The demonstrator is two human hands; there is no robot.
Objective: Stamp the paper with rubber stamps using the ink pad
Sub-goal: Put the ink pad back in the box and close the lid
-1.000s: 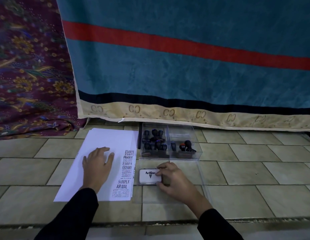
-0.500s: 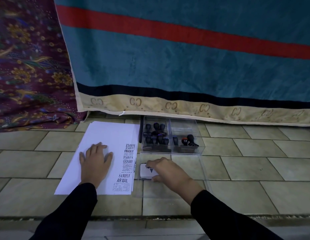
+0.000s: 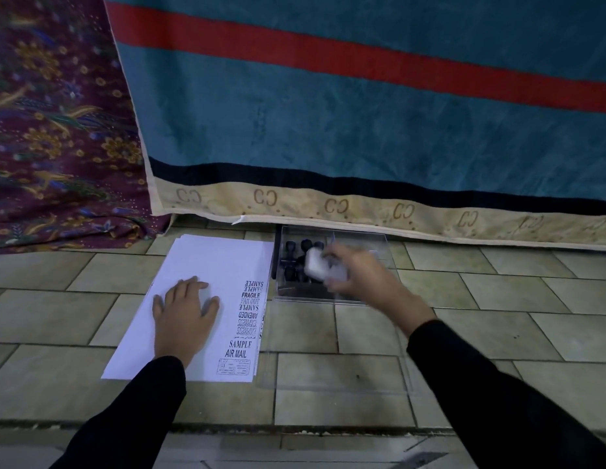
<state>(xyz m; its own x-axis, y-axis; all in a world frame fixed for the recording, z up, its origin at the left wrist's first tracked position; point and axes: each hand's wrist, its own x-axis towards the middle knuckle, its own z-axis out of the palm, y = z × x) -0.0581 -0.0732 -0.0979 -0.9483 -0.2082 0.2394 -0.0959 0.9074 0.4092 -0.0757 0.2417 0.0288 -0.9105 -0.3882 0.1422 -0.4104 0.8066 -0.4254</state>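
Note:
A stack of white paper (image 3: 207, 262) lies on the tiled floor, with a column of black stamped words down its right edge. My left hand (image 3: 183, 309) rests flat on the sheet, fingers straight. My right hand (image 3: 359, 275) holds the white ink pad (image 3: 316, 264) in the air, blurred by motion, over the clear plastic box (image 3: 369, 242). Several black rubber stamps (image 3: 296, 252) stand in the left part of that box, partly hidden behind the pad.
The box's clear lid (image 3: 332, 353) lies open flat on the floor in front of it. A teal blanket (image 3: 362, 113) with a red stripe hangs just behind the box. A purple floral cloth (image 3: 58, 130) lies at the back left. A step edge (image 3: 295, 426) runs near me.
My right hand has lifted the ink pad off the lid beside the paper and carried it away from me, over the box. My left hand stays flat on the paper.

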